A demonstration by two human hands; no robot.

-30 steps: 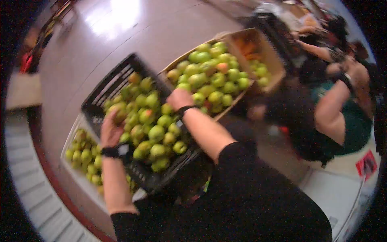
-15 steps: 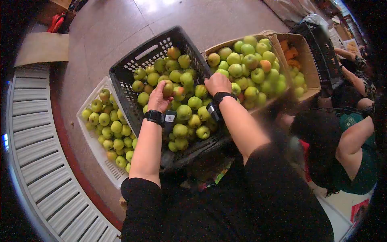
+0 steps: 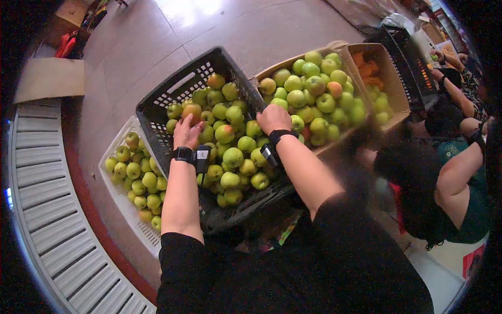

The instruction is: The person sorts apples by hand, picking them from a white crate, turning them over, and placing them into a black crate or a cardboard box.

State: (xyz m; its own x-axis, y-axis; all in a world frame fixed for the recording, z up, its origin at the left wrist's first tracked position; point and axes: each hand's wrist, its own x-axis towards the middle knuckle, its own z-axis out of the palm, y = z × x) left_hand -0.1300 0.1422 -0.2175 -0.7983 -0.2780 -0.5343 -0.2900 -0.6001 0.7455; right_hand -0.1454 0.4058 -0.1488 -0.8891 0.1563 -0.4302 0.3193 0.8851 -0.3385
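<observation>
My left hand (image 3: pixel 186 133) reaches into the left side of a black plastic crate (image 3: pixel 151 112), its fingers apart. Just beyond the fingertips is a reddish apple (image 3: pixel 191 112), lying over other apples; whether the fingertips touch it is hard to see. Green apples (image 3: pixel 233 157), some with a red blush, fill much of the crate. On the crate's right rim, my right hand (image 3: pixel 274 119) is closed around the edge, its fingertips partly hidden. Each wrist carries a black band with a small device.
Left of the crate stands a white crate (image 3: pixel 109 175) of green apples. A cardboard box (image 3: pixel 314 150) of apples adjoins it on the right. A roller conveyor (image 3: pixel 44 172) curves along the left. Another person (image 3: pixel 452 193) sits at right, with more arms behind.
My left hand has moved left and slightly down from mid-crate, and its fingers have loosened from the apple they held. My right hand stays on the rim. The whole view has shifted slightly.
</observation>
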